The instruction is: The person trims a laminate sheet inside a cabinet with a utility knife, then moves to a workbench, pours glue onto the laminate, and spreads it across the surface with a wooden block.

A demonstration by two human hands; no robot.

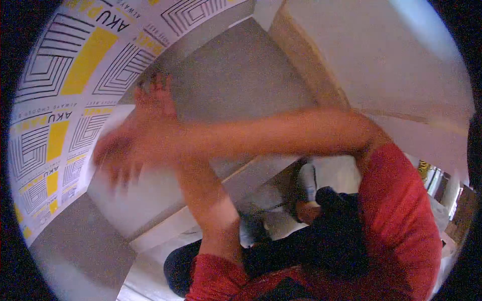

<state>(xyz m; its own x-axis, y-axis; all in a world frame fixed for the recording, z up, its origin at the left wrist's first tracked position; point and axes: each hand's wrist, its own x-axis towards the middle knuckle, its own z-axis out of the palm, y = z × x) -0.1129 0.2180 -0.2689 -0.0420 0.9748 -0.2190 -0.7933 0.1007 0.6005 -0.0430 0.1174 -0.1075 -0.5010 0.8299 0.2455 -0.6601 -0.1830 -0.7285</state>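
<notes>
My left hand (pixel 155 98) reaches up to the far side of a grey panel (pixel 241 80), close to a white printed sheet (pixel 90 57) with yellow blocks and black line patterns. Its fingers are spread, with nothing visible in them. Across my left forearm lies my right arm, stretched leftward. My right hand (pixel 123 150) is blurred, its fingers apart over the panel's pale left part, beside the sheet's lower edge. Nothing shows in it; whether either hand touches the surface is unclear.
A light board edge (pixel 175 220) runs along the panel's near side. At the upper right stands a pale board (pixel 381 60) beside a brown strip (pixel 306 55). My dark-clothed legs (pixel 311 246) and a shoe (pixel 307 180) are below. Assorted objects appear at the far right.
</notes>
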